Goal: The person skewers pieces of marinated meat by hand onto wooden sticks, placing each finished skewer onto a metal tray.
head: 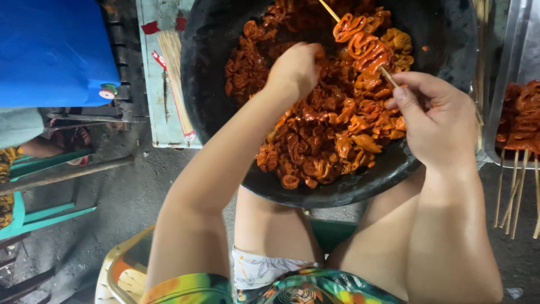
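Mid-threading, by the look of it: skewering marinated meat pieces onto a bamboo stick [360, 42].

Right hand [439, 121] closed in a pinch around the lower end of the stick, thumb and forefinger gripping it, the stick angled up and away to the left. Several folded, orange-red pieces [363, 42] already ruffled along its upper part, just beyond the fingertips.

Left hand [295, 70] curled down into the heap of marinated meat [326, 129], fingers buried among the pieces; impossible to tell whether one is already gripped, since the fingertips are hidden.

Heap filling a wide black pan [337, 194] directly under both hands, resting over the knees.

Beyond the right hand, a metal tray [506, 84] holding finished skewers [520, 163] with their bare ends hanging over its edge. Left of the left hand, a bundle of unused sticks [174, 79] lying on a pale green board [154, 112].

Likely next: lifting one piece clear of the pile, folding it, and pushing it onto the point — needing a steady pinch on the stick and care with slippery, sauce-coated meat near the sharp tip.
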